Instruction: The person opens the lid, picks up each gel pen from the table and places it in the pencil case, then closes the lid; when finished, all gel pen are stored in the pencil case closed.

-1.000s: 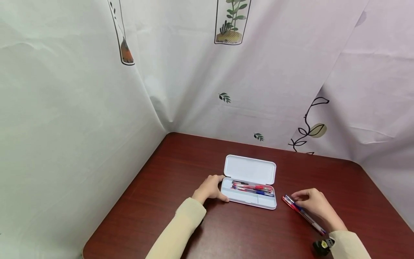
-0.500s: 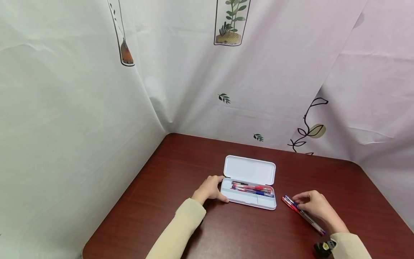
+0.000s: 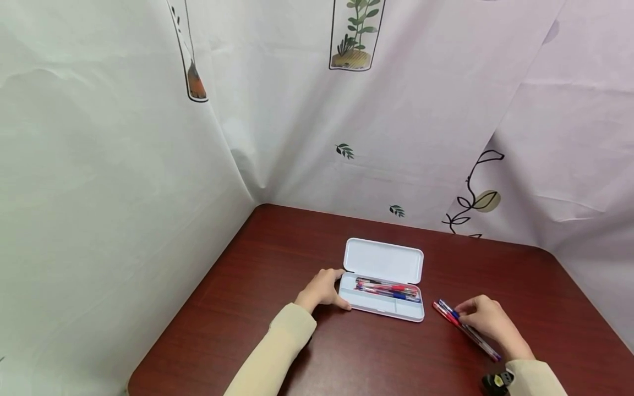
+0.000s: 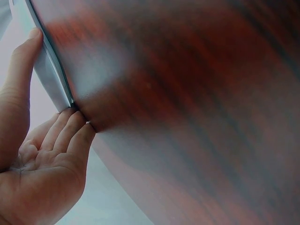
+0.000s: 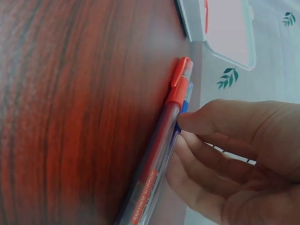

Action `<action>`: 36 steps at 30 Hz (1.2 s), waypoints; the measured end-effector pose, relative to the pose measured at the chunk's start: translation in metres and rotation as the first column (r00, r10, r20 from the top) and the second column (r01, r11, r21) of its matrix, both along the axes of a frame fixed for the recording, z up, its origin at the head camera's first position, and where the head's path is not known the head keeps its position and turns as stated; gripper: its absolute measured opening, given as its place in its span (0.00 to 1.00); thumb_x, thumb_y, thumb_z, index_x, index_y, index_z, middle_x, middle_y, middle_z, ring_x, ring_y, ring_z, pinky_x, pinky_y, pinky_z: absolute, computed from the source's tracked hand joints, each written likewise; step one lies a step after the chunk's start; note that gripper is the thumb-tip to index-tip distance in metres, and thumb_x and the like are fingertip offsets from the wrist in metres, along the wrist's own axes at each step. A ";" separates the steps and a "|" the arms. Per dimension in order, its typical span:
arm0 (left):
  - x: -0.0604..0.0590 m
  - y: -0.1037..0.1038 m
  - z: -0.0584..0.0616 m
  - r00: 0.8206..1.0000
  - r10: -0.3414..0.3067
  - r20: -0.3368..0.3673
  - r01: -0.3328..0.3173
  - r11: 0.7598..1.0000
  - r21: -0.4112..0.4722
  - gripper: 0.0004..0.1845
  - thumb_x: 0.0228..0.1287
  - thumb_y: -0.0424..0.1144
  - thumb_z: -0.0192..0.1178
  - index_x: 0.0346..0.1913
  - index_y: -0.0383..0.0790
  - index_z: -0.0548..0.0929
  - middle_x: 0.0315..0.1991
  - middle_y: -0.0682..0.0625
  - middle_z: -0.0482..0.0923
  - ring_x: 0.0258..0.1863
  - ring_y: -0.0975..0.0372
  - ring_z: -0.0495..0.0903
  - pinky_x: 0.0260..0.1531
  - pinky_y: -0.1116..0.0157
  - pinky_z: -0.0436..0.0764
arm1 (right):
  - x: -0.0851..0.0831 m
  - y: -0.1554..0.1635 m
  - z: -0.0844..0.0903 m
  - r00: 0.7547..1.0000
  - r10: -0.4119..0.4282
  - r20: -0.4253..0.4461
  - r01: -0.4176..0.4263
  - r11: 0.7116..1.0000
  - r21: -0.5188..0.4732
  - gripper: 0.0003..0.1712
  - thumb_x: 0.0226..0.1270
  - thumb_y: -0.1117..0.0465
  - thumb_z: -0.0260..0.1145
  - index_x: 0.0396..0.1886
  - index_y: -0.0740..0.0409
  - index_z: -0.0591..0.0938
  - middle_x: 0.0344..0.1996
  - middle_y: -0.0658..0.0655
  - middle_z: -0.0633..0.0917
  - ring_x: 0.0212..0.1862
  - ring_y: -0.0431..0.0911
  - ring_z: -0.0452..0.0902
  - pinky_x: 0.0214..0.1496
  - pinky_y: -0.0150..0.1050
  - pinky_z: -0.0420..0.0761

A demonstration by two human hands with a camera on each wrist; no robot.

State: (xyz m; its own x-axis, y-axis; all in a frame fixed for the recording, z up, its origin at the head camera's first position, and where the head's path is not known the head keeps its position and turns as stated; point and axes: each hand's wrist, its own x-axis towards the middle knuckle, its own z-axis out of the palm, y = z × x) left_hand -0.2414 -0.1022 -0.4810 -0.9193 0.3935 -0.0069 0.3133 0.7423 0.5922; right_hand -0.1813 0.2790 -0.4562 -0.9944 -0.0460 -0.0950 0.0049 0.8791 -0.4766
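Note:
A white pencil case (image 3: 383, 264) lies open on the dark red table (image 3: 257, 286), with several red and blue pens (image 3: 388, 290) in its tray. My left hand (image 3: 324, 287) holds the case's left end; in the left wrist view that hand (image 4: 51, 79) has the thumb on one side of the case (image 4: 47, 70) and the fingertips (image 4: 77, 122) on the other. Right of the case a red pen (image 5: 161, 150) and a blue pen (image 5: 184, 104) lie side by side on the table. My right hand (image 3: 482, 318) pinches the blue pen between thumb and fingers (image 5: 197, 154).
White curtains printed with plants close off the table at the back and on both sides. The table's near left edge (image 3: 148, 363) falls away by the left curtain. A small black device (image 3: 495, 381) sits at my right wrist.
My right hand has slid a little toward me along the two pens. The left hand and the case have stayed put.

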 end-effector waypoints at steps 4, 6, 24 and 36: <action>-0.001 0.000 0.001 1.000 -0.003 -0.001 0.003 1.000 0.006 0.46 0.33 0.48 0.84 0.60 0.37 0.78 0.55 0.44 0.81 0.53 0.55 0.79 0.55 0.57 0.77 | 0.000 0.000 0.002 1.000 0.014 0.004 -0.015 1.000 0.008 0.09 0.52 0.67 0.70 0.35 0.65 0.88 0.30 0.56 0.87 0.32 0.43 0.77 0.34 0.40 0.78; 0.000 0.000 0.001 1.000 -0.002 0.002 0.002 1.000 0.009 0.46 0.33 0.47 0.84 0.61 0.37 0.78 0.55 0.44 0.81 0.53 0.55 0.79 0.55 0.57 0.77 | 0.000 -0.001 0.002 1.000 0.022 0.000 -0.022 1.000 0.012 0.09 0.52 0.67 0.69 0.35 0.65 0.88 0.30 0.56 0.87 0.32 0.43 0.78 0.34 0.40 0.78; 0.000 0.000 -0.001 1.000 -0.010 -0.014 0.010 1.000 -0.001 0.44 0.33 0.48 0.84 0.59 0.38 0.79 0.53 0.45 0.82 0.50 0.55 0.80 0.54 0.57 0.78 | 0.003 -0.003 -0.001 1.000 0.002 -0.011 -0.001 0.999 0.032 0.11 0.48 0.67 0.71 0.34 0.63 0.88 0.28 0.52 0.87 0.33 0.44 0.79 0.35 0.44 0.79; 0.001 0.000 0.001 1.000 -0.003 -0.004 0.003 1.000 0.005 0.46 0.33 0.48 0.84 0.60 0.37 0.79 0.55 0.44 0.81 0.54 0.54 0.79 0.55 0.56 0.77 | 0.003 0.003 -0.011 0.998 -0.018 -0.063 0.015 0.999 -0.043 0.10 0.51 0.65 0.71 0.36 0.60 0.88 0.28 0.51 0.87 0.33 0.40 0.79 0.35 0.37 0.76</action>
State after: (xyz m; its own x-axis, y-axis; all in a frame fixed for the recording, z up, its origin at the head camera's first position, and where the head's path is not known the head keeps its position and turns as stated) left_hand -0.2407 -0.1026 -0.4803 -0.9180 0.3967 -0.0014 0.3180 0.7381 0.5950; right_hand -0.1787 0.2822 -0.4672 -0.9990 -0.0322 -0.0303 -0.0121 0.8583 -0.5130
